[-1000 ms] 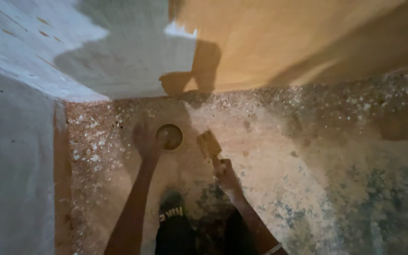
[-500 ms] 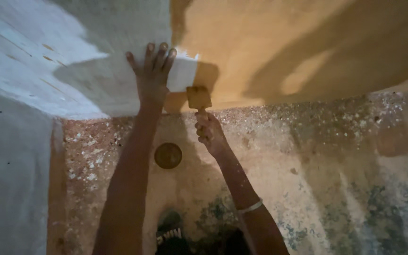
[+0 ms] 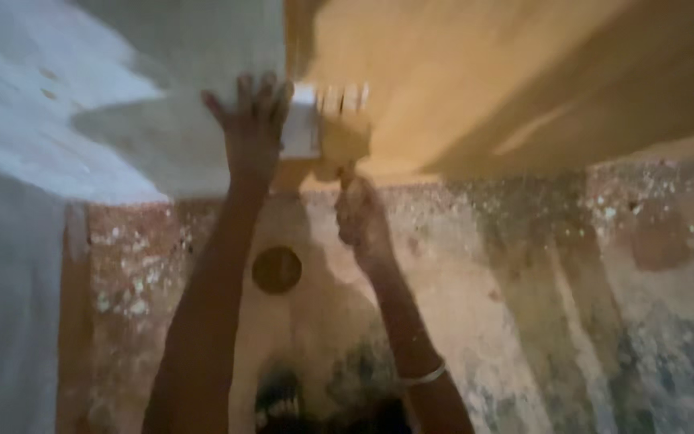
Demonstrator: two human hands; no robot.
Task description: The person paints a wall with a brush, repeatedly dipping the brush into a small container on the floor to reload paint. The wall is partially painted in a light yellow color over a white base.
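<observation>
Since half a second ago your brush (image 3: 345, 145) has climbed from the wall's foot onto the yellow wall (image 3: 524, 88), bristles flat against it beside a pale unpainted patch (image 3: 303, 133). Motion blur hides the bristle detail. Your right hand (image 3: 361, 219) grips its handle in a closed fist; your left hand (image 3: 252, 137) presses, fingers spread, on the wall. Below, a small round tin (image 3: 276, 269) sits on the speckled floor (image 3: 572, 305), its contents unreadable.

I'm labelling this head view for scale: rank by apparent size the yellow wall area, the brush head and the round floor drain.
1. Yellow painted wall area, by far the largest.
2. Brush head.
3. Round floor drain, looks only slightly smaller than the brush head; blur makes that ranking unsure.
</observation>
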